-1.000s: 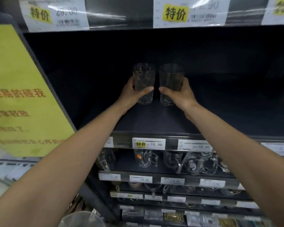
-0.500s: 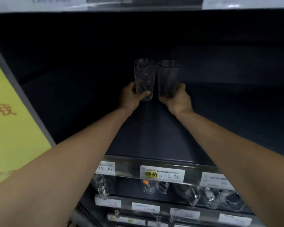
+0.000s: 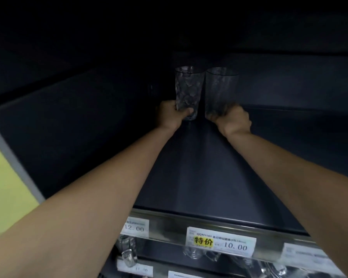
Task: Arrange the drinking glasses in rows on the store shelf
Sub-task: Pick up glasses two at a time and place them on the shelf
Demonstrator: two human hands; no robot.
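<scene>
left hand (image 3: pixel 170 115) and right hand (image 3: pixel 233 121) each hold a glass deep on a dark store shelf (image 3: pixel 199 177).
a yellow board (image 3: pixel 6 197) fills the near left edge of the scene. the left hand grips the base of the left glass (image 3: pixel 188 89), thumb across its near side; this glass is upright and has a dimpled pattern. just beside it to the right, with a thin gap between them, the right glass (image 3: pixel 219 91) is upright too, and the right hand's fingers curl round its lower part. both glasses are at the far middle of the shelf, well back from its near edge; whether their bases rest on it i cannot tell. on the near rail a price tag (image 3: pixel 221 241) reads 10.00.
</scene>
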